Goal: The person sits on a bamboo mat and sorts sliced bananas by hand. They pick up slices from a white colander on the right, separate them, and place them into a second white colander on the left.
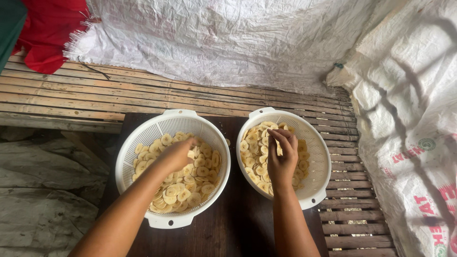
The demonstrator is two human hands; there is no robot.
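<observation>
Two white plastic colanders stand side by side on a dark wooden board [235, 223]. The left colander [143, 138] and the right colander [316, 147] both hold several pale yellow banana slices. My left hand [177, 153] reaches into the left colander, fingers curled down among the slices there [183, 190]. My right hand [282, 159] is over the right colander with its fingertips pinched on a few banana slices [278, 143], held upright above the pile [252, 162].
A slatted bamboo platform [71, 95] runs behind and to the right. White woven sacks [409, 119] hang at the back and right. Red cloth [47, 33] sits at the top left. Grey stone [38, 190] lies to the left.
</observation>
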